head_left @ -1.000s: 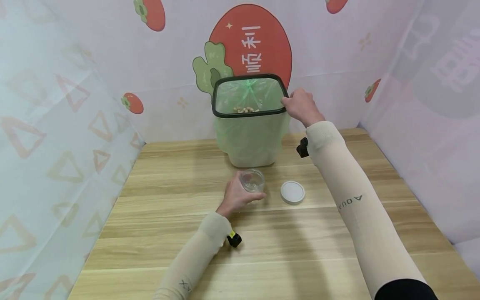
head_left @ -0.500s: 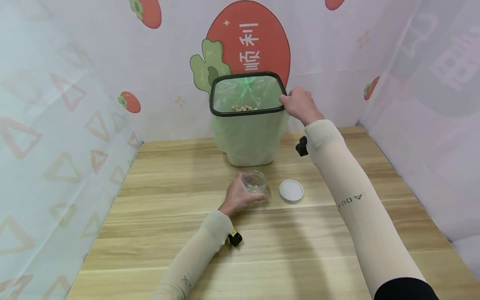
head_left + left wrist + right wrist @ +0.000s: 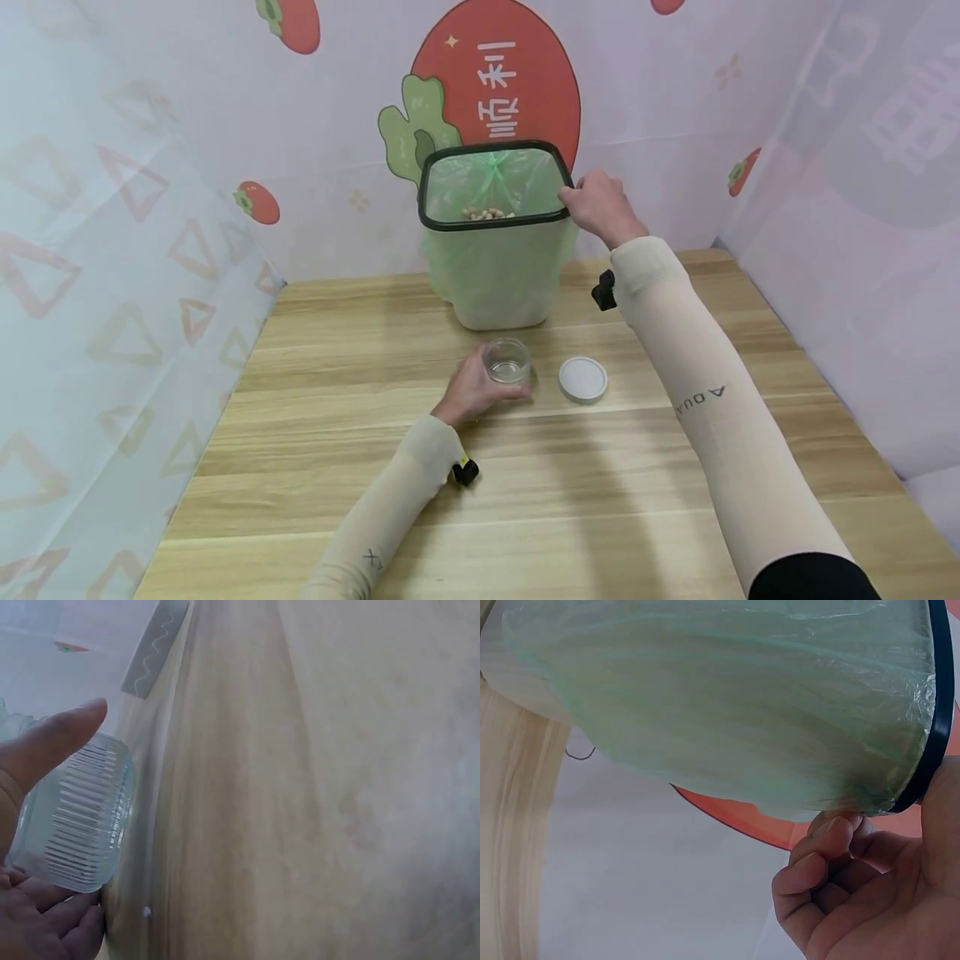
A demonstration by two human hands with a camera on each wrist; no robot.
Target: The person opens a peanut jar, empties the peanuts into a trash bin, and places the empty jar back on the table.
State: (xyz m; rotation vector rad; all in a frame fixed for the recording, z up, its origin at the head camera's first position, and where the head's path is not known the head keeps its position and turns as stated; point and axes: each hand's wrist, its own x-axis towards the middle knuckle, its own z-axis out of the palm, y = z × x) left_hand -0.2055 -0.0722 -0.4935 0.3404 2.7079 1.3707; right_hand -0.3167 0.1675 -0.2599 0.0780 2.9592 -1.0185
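Observation:
Near the middle of the table, my left hand [image 3: 478, 387] grips a clear glass jar [image 3: 507, 360] without a lid. The left wrist view shows the thumb on one side of the jar's ribbed wall [image 3: 86, 810] and curled fingers on the other. At the back, my right hand [image 3: 600, 205] pinches the right side of the black rim [image 3: 495, 223] of a waste bin [image 3: 502, 275] lined with a green bag. Seen from the right wrist, the fingers [image 3: 832, 838] are curled under the rim, beside the bag [image 3: 705, 697]. Small pale pieces [image 3: 487, 214] lie inside the bin.
A round white lid [image 3: 582, 380] lies on the wooden table [image 3: 337, 467], right of the jar. A tiny white bit [image 3: 147, 911] is on the wood near the left hand. Printed cloth walls [image 3: 337, 125] close off the back and sides.
My left hand and the jar have shifted slightly toward the lid, and the jar's base shows more clearly now. The right hand stays on the bin's rim; the head view has moved slightly.

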